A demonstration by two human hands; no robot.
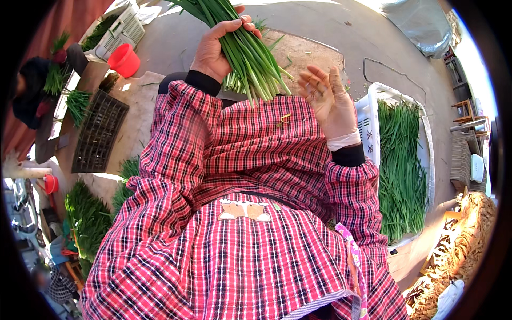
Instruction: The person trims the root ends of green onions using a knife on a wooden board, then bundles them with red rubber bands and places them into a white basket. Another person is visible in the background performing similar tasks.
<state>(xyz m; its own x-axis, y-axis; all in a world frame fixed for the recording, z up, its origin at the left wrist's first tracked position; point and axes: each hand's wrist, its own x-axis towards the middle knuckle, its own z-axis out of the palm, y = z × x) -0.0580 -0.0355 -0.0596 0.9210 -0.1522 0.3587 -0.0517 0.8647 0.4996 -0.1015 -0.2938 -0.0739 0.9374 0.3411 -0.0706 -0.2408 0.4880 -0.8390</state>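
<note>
My left hand (218, 48) grips a bunch of green garlic chives (250, 60) at the top middle, with the pale cut ends pointing down towards my lap. To the right of the bunch, my right hand (326, 98) is raised in a thin translucent glove, its fingers apart and nothing held in it. A checked red smock (264, 144) covers my lap, and a small yellowish leaf scrap (285, 118) lies on it. Beside my right forearm stands a white plastic crate (374, 96) filled with long green chives (402, 168).
A dark plastic crate (100, 132), a red bucket (124, 61) and a white crate (128, 32) are at the left. More chives (86, 216) lie lower left. A person (30, 92) is at the far left, another (60, 284) at the lower left. A metal loop (392, 70) lies beyond the right crate.
</note>
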